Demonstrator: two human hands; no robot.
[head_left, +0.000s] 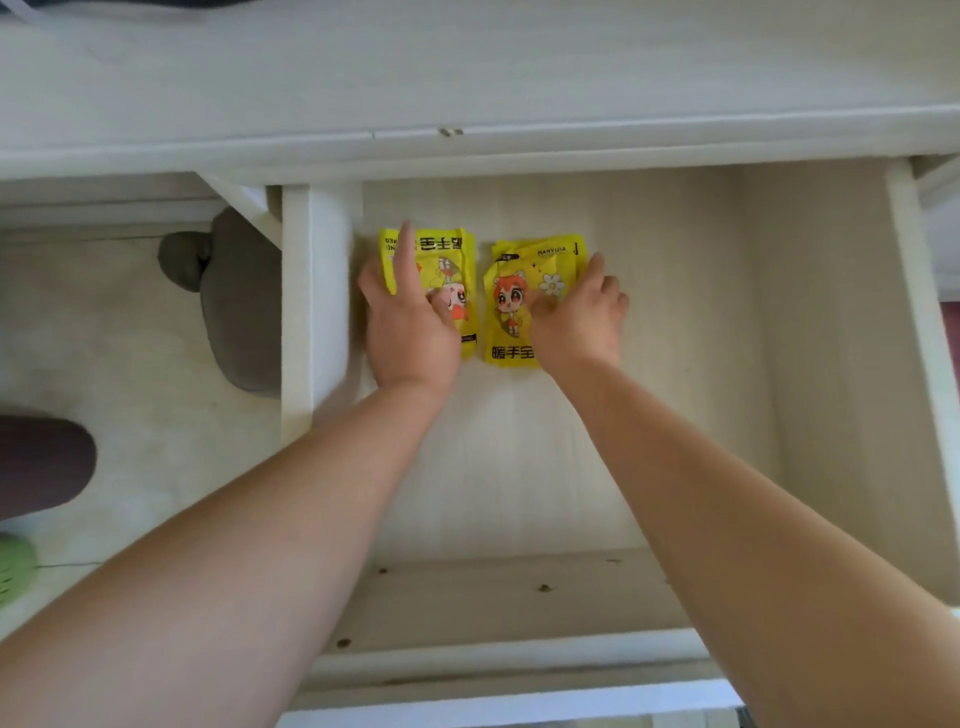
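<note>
Two yellow cartoon-printed packets lie side by side at the back left of an open pale wooden drawer (519, 467). My left hand (410, 332) rests on the left packet (452, 260), with the index finger straight along its top and the thumb pressing its face. My right hand (582, 322) holds the right packet (540, 260), which looks like a small stack. Its thumb is on the front and its fingers curl round the right edge. Both forearms reach in from the bottom of the view.
The drawer's left wall (311, 312) stands right beside my left hand. A white desk top (467, 67) overhangs the back. On the floor to the left lie a grey soft object (239, 301), a dark object (41, 462) and a green one (13, 566).
</note>
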